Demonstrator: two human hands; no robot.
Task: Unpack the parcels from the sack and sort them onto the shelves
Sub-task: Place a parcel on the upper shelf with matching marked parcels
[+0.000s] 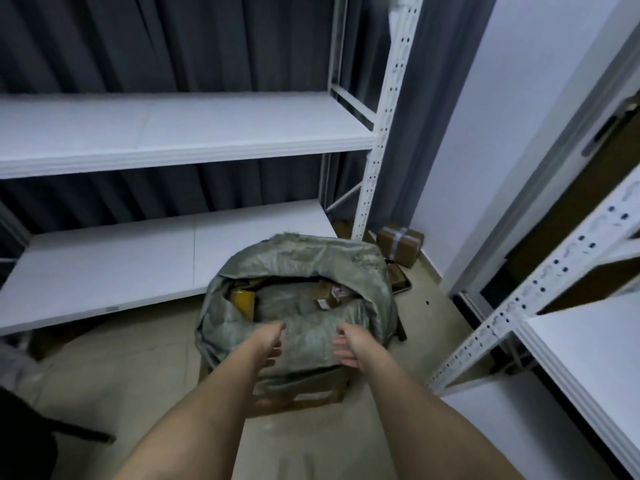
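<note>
head view shows loosely spread fingers of the left hand (pixel 272 342) and right hand (pixel 346 348) at the near rim of the sack (pixel 367 271), likely to widen it, parcels (pixel 327 292) inside, bare shelves (pixel 104 268) behind the sack.

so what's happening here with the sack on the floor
A person is reaching both hands down to a grey-green sack standing open on the floor. The left hand and right hand are at its near rim with loose fingers, not clearly gripping. Parcels still sit inside. The white shelves behind it hold nothing in view, and one taped box sits by the wall.
</note>
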